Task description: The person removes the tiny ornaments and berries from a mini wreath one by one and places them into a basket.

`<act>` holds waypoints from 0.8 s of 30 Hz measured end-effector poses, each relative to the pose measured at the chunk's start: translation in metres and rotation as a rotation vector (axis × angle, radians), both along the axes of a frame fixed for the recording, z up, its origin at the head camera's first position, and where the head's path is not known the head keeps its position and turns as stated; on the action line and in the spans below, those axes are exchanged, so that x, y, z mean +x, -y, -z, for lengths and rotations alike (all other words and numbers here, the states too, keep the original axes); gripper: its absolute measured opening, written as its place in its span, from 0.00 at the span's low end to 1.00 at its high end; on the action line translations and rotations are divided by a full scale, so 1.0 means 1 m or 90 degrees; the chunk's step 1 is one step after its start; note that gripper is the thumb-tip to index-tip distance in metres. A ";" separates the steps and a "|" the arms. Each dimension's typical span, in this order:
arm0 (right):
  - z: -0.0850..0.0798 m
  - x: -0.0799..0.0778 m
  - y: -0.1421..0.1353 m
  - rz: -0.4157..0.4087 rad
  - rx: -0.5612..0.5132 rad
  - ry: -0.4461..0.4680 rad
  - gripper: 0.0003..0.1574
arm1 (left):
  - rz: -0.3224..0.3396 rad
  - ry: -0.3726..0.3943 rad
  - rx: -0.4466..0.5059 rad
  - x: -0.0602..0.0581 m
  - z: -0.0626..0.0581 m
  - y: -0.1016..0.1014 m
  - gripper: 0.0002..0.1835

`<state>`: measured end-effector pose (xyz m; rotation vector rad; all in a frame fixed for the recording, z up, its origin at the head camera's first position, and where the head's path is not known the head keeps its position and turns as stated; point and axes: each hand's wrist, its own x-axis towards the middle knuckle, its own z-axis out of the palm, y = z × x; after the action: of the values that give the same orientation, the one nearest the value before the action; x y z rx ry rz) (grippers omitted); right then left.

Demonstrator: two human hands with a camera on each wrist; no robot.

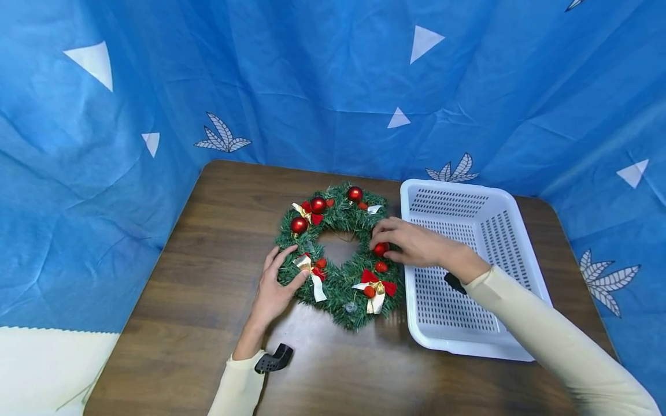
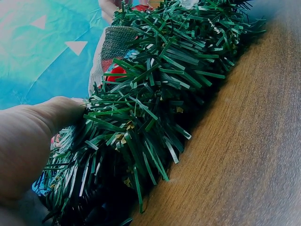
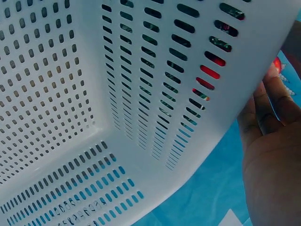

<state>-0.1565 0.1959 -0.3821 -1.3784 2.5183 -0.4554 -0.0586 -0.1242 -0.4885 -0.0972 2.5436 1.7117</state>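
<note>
A round green tinsel wreath [image 1: 337, 282] lies flat on the wooden table. It carries shiny red baubles [image 1: 318, 205], small red berry-like pieces [image 1: 381, 267] and red, gold and white ribbon bows [image 1: 378, 287]. On the wreath's left side rests my left hand [image 1: 274, 289], fingers spread, with the thumb near a bow [image 1: 312, 271]. The left wrist view shows that thumb [image 2: 66, 112] against the green tinsel [image 2: 141, 117]. Over at the wreath's right side, my right hand [image 1: 416, 242] holds a red bauble [image 1: 381, 249] between curled fingers and thumb, low against the tinsel.
A white perforated plastic basket [image 1: 411, 300] stands just right of the wreath, under my right forearm. Its slotted side [image 3: 164, 94] is close beside my right hand in the right wrist view. Blue patterned cloth [image 1: 322, 75] hangs behind the wooden table [image 1: 208, 231].
</note>
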 end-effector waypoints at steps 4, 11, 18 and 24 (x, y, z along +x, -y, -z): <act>-0.002 0.001 -0.001 0.004 -0.016 0.007 0.17 | 0.001 -0.006 -0.005 -0.001 0.001 0.000 0.33; -0.004 0.002 -0.003 -0.001 -0.034 0.005 0.18 | 0.002 -0.006 -0.003 0.001 0.000 -0.001 0.33; -0.008 0.002 -0.005 0.002 -0.063 -0.008 0.18 | -0.003 -0.008 -0.007 0.002 0.002 -0.001 0.33; -0.015 -0.001 -0.010 0.013 -0.098 -0.029 0.17 | -0.004 -0.009 -0.003 0.002 0.001 0.000 0.33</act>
<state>-0.1575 0.2061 -0.3673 -1.4322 2.5836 -0.6400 -0.0567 -0.1245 -0.4896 -0.0935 2.5599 1.7160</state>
